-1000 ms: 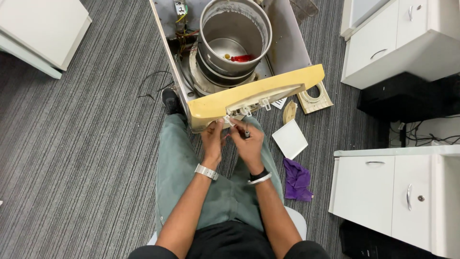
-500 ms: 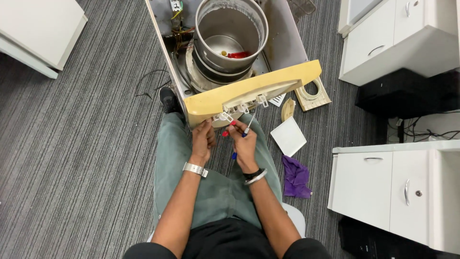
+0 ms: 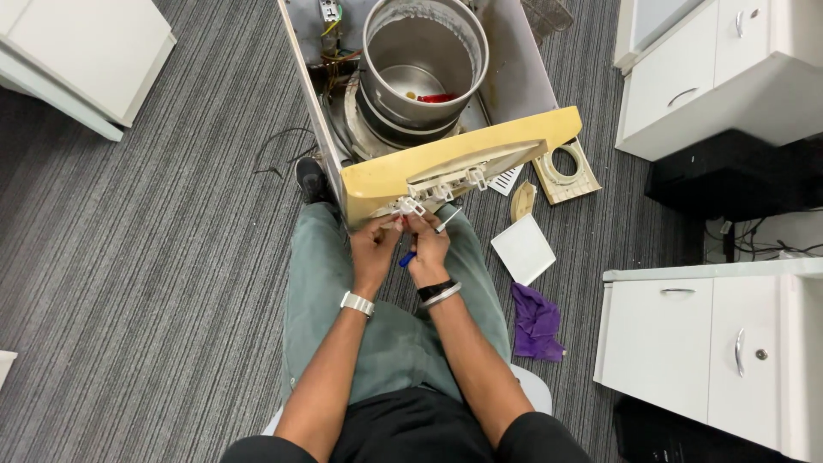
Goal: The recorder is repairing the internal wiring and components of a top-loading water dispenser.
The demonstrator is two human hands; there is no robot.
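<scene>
A yellowed plastic panel point(image 3: 403, 170) lies tilted across the open appliance housing, with white clips point(image 3: 446, 187) along its underside. My left hand point(image 3: 374, 244) pinches a small white part point(image 3: 408, 207) at the panel's lower left edge. My right hand point(image 3: 429, 247) is beside it, touching the same part, and holds a screwdriver with a blue handle point(image 3: 408, 257) whose shaft points up to the right. Both hands are over my lap in green trousers. A steel drum point(image 3: 424, 53) stands inside the housing behind the panel.
A white square tile point(image 3: 523, 249), a purple cloth point(image 3: 537, 321) and a beige ring-shaped piece point(image 3: 566, 171) lie on the grey carpet to my right. White cabinets point(image 3: 711, 351) stand at the right and another white unit point(image 3: 81, 51) at the upper left. Black cables point(image 3: 283, 154) lie left of the housing.
The hands have stayed at the panel's lower left edge, fingers shifting on the small white part. The screwdriver's blue handle now shows below my right hand.
</scene>
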